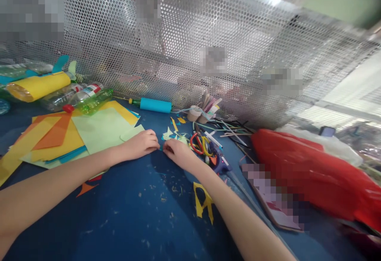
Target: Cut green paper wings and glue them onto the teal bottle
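My left hand [141, 145] and my right hand [179, 153] are close together above the blue table, fingers bent and closed. Between their fingertips shows a tiny blue piece of paper [161, 148], mostly hidden by the fingers. Just beyond my right hand lie small green, blue and yellow paper scraps [168, 133]. Red-handled scissors [196, 143] and yellow-handled scissors [206, 145] rest to its right, beside a dark blue glue gun [220, 162]. Coloured paper sheets [104, 124] spread out behind and left of my left hand. A cut yellow paper scrap [199, 204] is near my right forearm.
A bottle wrapped in blue paper [155, 105] lies by the perforated metal screen [178, 27]. Cups [194, 113] with sticks stand right of it. Plastic bottles [89, 91] and a yellow-wrapped bottle [41, 86] crowd the left. A red plastic bag [309, 173] occupies the right.
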Demonstrator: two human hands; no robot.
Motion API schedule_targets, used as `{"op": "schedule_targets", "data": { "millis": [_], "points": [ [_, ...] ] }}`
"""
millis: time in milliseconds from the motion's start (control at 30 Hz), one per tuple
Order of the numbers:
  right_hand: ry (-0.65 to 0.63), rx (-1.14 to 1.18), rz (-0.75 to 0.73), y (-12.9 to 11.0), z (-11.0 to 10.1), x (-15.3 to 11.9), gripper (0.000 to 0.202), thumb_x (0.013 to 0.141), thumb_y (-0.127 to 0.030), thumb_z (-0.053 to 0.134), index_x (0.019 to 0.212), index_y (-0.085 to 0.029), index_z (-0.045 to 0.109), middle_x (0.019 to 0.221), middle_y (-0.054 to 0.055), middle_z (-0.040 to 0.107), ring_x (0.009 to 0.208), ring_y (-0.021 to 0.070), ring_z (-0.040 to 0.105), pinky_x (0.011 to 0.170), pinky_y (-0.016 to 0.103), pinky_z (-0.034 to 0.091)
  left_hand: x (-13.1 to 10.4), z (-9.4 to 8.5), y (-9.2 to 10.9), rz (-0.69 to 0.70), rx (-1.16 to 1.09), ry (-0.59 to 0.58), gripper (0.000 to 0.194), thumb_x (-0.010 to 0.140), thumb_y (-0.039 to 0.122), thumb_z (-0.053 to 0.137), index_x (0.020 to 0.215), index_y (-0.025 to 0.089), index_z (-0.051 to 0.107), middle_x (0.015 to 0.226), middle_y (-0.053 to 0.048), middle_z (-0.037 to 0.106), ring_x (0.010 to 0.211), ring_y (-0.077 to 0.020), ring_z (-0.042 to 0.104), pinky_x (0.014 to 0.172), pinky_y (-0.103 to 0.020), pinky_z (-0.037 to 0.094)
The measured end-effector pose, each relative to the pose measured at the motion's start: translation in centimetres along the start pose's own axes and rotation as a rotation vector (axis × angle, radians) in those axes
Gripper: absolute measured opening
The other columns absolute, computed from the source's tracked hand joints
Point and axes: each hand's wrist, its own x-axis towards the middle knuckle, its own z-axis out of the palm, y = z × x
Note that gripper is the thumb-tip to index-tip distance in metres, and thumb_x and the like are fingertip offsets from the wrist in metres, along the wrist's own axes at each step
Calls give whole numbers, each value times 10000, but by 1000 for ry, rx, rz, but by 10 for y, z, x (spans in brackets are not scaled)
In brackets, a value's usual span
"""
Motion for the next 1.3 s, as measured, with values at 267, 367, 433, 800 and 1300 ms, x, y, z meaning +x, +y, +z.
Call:
{"op": "schedule_targets", "data": {
  "millis": [267,367,433,800,1300],
  "points": [
    [-25,34,-28,4,-3,-1,84,788,-123,555,826,-162,619,788,28,583,701,122,520,665,225,388,-4,9,-13,-147,-124,-20,143,846,252,540,882,213,673,863,-37,619,900,-182,488,838,-315,382],
    [-11,26,-16,3,-3,-1,83,787,-125,553,799,-163,626,767,25,585,696,122,524,658,222,390,-4,8,-11,-113,-117,-7,150,861,236,518,884,201,661,850,-34,629,883,-177,489,831,-315,388],
    [3,1,3,2,-2,0,88,780,-117,550,766,-164,623,738,19,575,676,120,517,637,218,382,-4,7,-7,-87,-85,8,163,875,217,490,897,182,648,843,-44,634,869,-180,486,809,-312,397],
    [-4,-36,61,0,-1,0,77,794,-161,543,782,-176,618,752,15,585,664,115,528,619,211,376,0,1,0,-4,56,2,220,896,195,436,813,166,638,813,-66,632,823,-185,492,748,-305,399],
    [48,-10,79,1,6,1,88,782,-122,521,760,-158,599,710,16,550,640,118,498,615,217,368,-3,9,-6,-125,-47,39,144,874,249,496,851,174,617,800,-37,613,824,-179,492,761,-299,403]
  ]
}}
